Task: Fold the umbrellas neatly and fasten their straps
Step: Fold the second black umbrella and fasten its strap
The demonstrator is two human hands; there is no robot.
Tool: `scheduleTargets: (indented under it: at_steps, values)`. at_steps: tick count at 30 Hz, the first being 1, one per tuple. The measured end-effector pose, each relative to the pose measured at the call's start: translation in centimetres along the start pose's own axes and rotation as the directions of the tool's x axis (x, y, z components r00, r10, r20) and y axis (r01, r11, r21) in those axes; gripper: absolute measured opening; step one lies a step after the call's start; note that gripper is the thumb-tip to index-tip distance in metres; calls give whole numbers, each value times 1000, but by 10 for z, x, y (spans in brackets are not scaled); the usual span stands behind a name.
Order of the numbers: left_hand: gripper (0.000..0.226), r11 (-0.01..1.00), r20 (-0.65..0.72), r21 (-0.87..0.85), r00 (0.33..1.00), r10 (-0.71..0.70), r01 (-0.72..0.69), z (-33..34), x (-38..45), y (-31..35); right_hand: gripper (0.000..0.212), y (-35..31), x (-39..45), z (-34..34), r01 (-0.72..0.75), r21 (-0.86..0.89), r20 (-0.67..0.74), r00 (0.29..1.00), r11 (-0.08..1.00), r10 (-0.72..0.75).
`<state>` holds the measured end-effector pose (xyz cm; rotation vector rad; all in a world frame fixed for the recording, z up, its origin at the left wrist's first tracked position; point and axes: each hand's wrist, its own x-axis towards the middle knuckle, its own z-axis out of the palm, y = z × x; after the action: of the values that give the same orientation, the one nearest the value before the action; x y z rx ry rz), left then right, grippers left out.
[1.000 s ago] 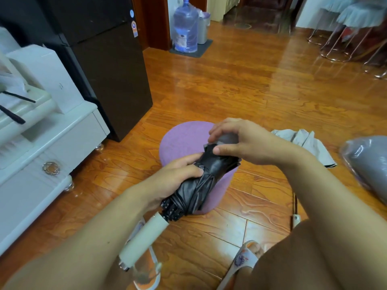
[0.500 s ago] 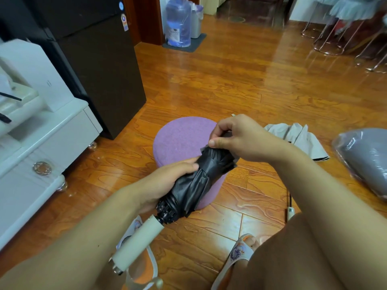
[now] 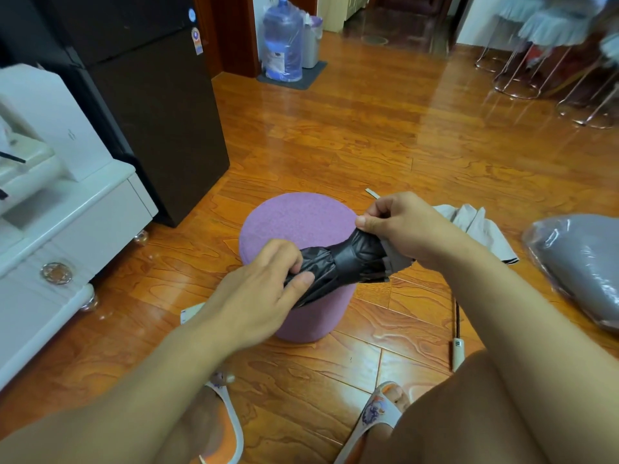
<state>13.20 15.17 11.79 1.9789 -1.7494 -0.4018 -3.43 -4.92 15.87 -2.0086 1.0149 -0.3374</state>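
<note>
A collapsed umbrella with a black lining (image 3: pixel 345 262) lies nearly level in the air above a round purple stool (image 3: pixel 294 219). My left hand (image 3: pixel 258 293) grips its lower bundled part, covering the cream handle. My right hand (image 3: pixel 402 226) pinches the fabric at its far end, where a grey edge shows. A second, grey umbrella (image 3: pixel 475 226) lies unfolded on the floor behind my right wrist, its shaft and cream handle (image 3: pixel 457 353) running toward my knee.
A white cabinet (image 3: pixel 67 236) and a black fridge (image 3: pixel 150 105) stand on the left. A grey plastic-wrapped bundle (image 3: pixel 579 262) lies at the right. A water bottle (image 3: pixel 283 45) and chair legs (image 3: pixel 536 78) stand far back. My slippered feet (image 3: pixel 382 410) rest on the wooden floor.
The umbrella has swung from steeply tilted to nearly level. My left hand slid along the bundle, and the cream handle is now hidden. My right hand moved right with the tip.
</note>
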Motion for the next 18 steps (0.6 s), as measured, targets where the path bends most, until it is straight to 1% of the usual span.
scheduleTargets:
  at_steps: [3,6,8,10,13,15,16,18]
  values:
    - [20,996,-81,79,996,-34,40,3,1,8,25,-5,-4,2,-16,9,-13,1000,1000,16]
    - [23,988,-151,80,981,-122,135,6,0,12,27,-10,-10,5,28,-76,-10,1000,997,-29]
    - [24,981,-187,82,969,-160,178,8,0,12,33,-13,-13,6,28,-138,-13,999,990,-30]
    - [23,980,-227,85,961,-156,179,8,1,13,42,-15,-12,8,20,-187,-26,999,982,-25]
    - [23,985,-274,94,955,-115,145,7,3,15,46,-12,-5,11,-17,-221,-51,999,975,6]
    - [24,987,-285,73,951,-120,146,7,3,15,42,-9,-3,12,-12,-239,-63,998,971,-3]
    - [25,987,-290,56,948,-131,154,7,3,15,36,-7,-3,11,15,-223,-72,997,975,-32]
    - [26,981,-300,1,936,-183,192,6,3,11,18,-3,-7,7,130,-108,-62,989,986,-137]
